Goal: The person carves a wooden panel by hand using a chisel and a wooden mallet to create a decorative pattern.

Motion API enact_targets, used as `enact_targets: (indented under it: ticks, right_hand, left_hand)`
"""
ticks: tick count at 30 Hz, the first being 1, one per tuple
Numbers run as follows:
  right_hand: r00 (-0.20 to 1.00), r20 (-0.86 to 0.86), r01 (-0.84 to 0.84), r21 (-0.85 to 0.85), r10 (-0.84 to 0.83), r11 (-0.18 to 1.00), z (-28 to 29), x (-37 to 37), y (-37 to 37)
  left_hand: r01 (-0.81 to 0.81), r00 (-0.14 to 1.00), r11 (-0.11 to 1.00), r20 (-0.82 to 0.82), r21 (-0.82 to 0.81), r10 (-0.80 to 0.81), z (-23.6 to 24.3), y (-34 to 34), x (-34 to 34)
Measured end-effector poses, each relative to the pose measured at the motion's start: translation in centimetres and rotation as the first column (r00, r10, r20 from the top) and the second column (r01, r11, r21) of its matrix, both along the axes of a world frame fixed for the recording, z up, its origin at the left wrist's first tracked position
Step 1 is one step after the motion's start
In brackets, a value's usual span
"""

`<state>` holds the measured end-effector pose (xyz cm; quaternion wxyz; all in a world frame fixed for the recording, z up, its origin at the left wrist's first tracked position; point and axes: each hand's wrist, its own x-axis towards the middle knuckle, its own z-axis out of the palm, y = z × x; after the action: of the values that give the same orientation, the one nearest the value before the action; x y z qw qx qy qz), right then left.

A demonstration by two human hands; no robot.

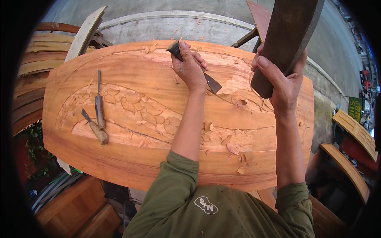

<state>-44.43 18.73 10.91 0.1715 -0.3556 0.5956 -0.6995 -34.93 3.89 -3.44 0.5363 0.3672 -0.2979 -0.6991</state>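
My left hand [189, 69] is closed round the dark handle of a wide flat chisel [213, 84], whose metal blade points down and right toward the carved wooden panel [158, 174]. With my right hand [282, 79] I grip a thick dark wooden block [289, 35], raised above the panel's right side. Floral outlines and scrolls are cut into the panel, with rough, paler hollowed areas among them. Where the chisel's edge meets the wood, I cannot tell whether it touches.
A long narrow chisel [99, 99] and a short carving knife [95, 127] lie on the panel's left. Wood shavings [233, 148] are scattered over it. Stacked planks [47, 57] stand left; curved wooden pieces [349, 170] lie right. Grey pavement [166, 27] runs behind.
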Motion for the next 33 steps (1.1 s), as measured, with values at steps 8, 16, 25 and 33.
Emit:
enact_targets:
  ticks: [8, 16, 25, 33]
  right_hand:
    - [0.992, -0.115, -0.039, 0.041, 0.044, 0.998, 1.4, 1.2, -2.8]
    - [0.985, -0.087, -0.129, 0.185, 0.147, 0.974, 4.2, 2.0, -7.8]
    - [0.214, -0.568, 0.151, 0.823, 0.795, 0.548, 6.8, -0.5, -15.6]
    - [-0.004, -0.289, 0.178, 0.942, 0.957, 0.285, 7.4, 1.1, -18.0]
  left_hand:
    - [-0.014, 1.0, 1.0, 0.0, 0.024, 0.014, 0.0, 0.0, 0.2]
    - [-0.044, 0.999, 0.999, -0.006, 0.016, 0.044, -0.3, 0.9, 0.2]
    - [-0.14, 0.99, 0.989, -0.023, 0.046, 0.141, -1.5, 1.3, -0.1]
    - [-0.155, 0.987, 0.988, 0.032, 0.01, 0.155, -1.1, 2.0, 0.0]
